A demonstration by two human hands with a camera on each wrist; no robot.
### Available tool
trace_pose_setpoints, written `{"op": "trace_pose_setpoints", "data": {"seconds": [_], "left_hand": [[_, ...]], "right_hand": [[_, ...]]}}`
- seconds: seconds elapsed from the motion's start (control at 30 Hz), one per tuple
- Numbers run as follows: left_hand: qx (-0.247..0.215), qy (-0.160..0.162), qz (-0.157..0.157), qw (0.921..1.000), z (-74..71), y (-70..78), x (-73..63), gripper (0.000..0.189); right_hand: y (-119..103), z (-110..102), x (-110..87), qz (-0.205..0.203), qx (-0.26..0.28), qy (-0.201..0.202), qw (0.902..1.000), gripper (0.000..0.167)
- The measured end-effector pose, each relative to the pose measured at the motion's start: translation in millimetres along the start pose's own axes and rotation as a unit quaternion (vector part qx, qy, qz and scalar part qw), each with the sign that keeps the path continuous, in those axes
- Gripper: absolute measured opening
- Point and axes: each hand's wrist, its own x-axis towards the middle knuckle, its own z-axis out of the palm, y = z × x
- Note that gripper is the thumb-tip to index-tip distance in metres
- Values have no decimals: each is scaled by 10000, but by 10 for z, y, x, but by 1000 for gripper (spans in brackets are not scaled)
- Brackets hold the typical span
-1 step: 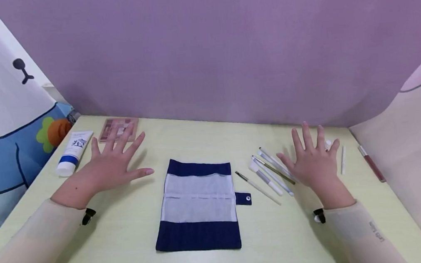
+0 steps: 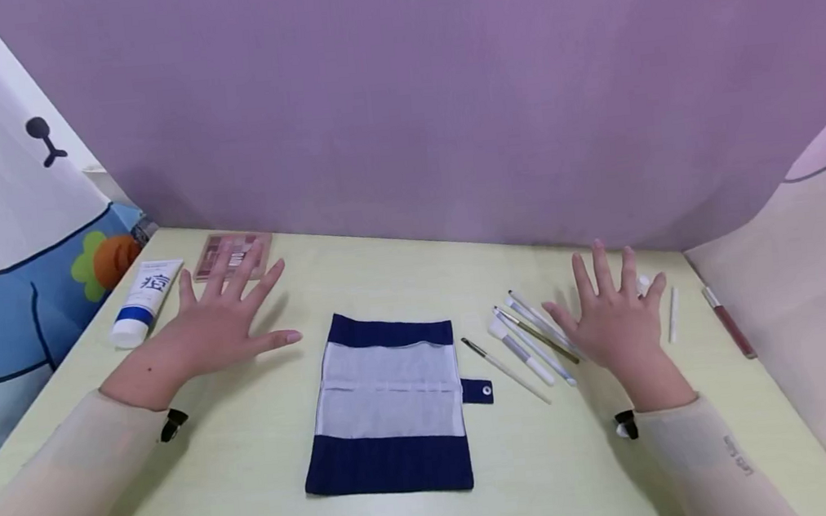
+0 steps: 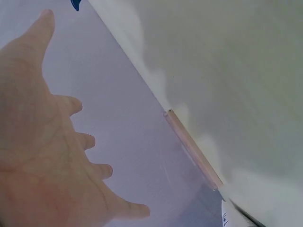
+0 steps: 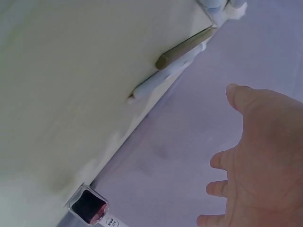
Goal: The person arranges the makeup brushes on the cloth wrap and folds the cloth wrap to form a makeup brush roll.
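My left hand (image 2: 216,328) hovers over the left of the table with its fingers spread, holding nothing. Its fingertips overlap the view of a pink makeup palette (image 2: 205,261), and a white tube with a blue band (image 2: 142,302) lies beside it. On the right, my right hand (image 2: 614,322) is likewise spread and holds nothing. Several makeup brushes (image 2: 520,351) lie just left of it, partly hidden by it. Between the hands a navy and grey brush roll (image 2: 394,460) lies unrolled, its snap strap (image 2: 478,391) pointing right. One brush (image 2: 507,371) lies apart, nearest the strap.
Right of the right hand are a thin white stick (image 2: 673,314) and a dark red lip gloss tube (image 2: 730,320). A small white object (image 2: 643,283) shows behind the fingers. A purple cloth (image 2: 429,109) hangs along the back edge of the pale table (image 2: 257,501).
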Motion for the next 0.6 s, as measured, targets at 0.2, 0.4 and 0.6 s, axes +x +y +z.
{"op": "trace_pose_setpoints", "data": {"seconds": [0.2,0.4,0.6], "left_hand": [[-98,140,100,9998,-6,23,-15,111],[-454,-72,460,9979,-22,160,-79,104],[-734,-640,1081,9894,-11,362,-232,82]], "right_hand": [[2,4,3,-15,22,99,9999,96],[-10,-68,-2,-31,96,19,9999,95],[-43,-230,-27,-4,357,7,9994,96]]}}
